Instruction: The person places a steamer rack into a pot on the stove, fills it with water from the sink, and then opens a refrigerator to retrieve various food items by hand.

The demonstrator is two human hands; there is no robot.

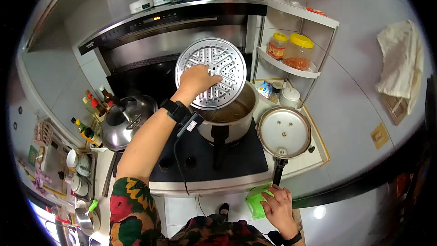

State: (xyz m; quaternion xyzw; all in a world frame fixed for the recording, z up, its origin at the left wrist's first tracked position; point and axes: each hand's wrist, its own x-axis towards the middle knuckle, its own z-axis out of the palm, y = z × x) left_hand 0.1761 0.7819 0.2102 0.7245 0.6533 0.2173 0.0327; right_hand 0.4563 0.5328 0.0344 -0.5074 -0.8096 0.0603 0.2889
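My left hand (200, 82) is closed on a round, shiny metal steamer rack (230, 70) with many small holes, gripping it near its middle. The rack is tilted up above a deep pressure cooker pot (227, 127) on the stove, hiding part of its opening. Brownish liquid shows inside the pot. Low at the right, my right hand (280, 207) has loosely bent fingers set apart, with nothing visible in them. It is just below the black handle of the pressure cooker lid (284, 132), which lies inside-up on the counter. A bright green plastic item (257, 204) shows beside its fingers.
A domed wok lid (127, 123) sits on the stove's left side, near several sauce bottles (93, 105). At the right, a corner shelf (289, 67) holds yellow-capped jars. A range hood (173, 23) spans the back. A cloth (400, 59) hangs on the right wall.
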